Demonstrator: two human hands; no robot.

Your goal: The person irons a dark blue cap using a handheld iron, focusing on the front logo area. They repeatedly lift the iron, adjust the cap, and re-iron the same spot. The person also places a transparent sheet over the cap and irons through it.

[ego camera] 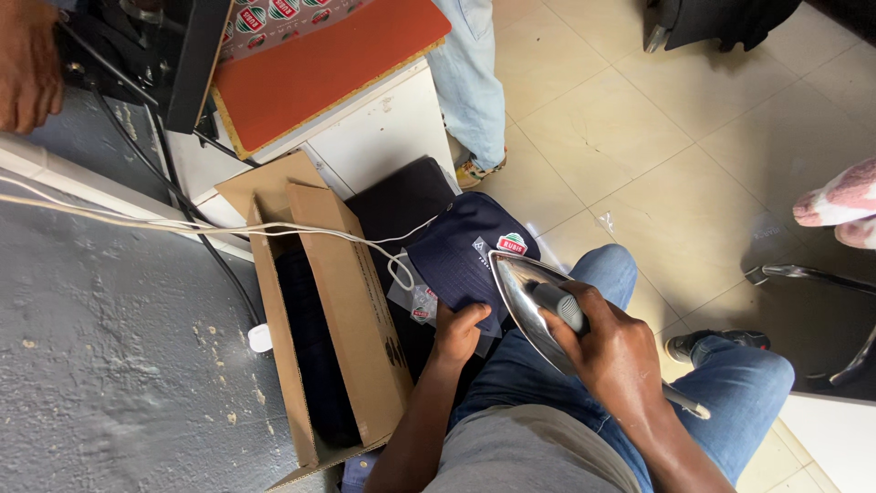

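Two hands: both clamped, close together over lap.
Right hand: gripping iron by its handle.
Left hand: pinching navy cap edge.
Beside: open cardboard box.

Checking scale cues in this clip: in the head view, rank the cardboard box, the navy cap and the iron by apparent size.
1. cardboard box, clearly largest.
2. and 3. navy cap and iron look alike; the iron, in the right hand, covers part of the cap, so no ranking.

The person wears blue jeans, a grey shirt and dark sneakers, arms bare.
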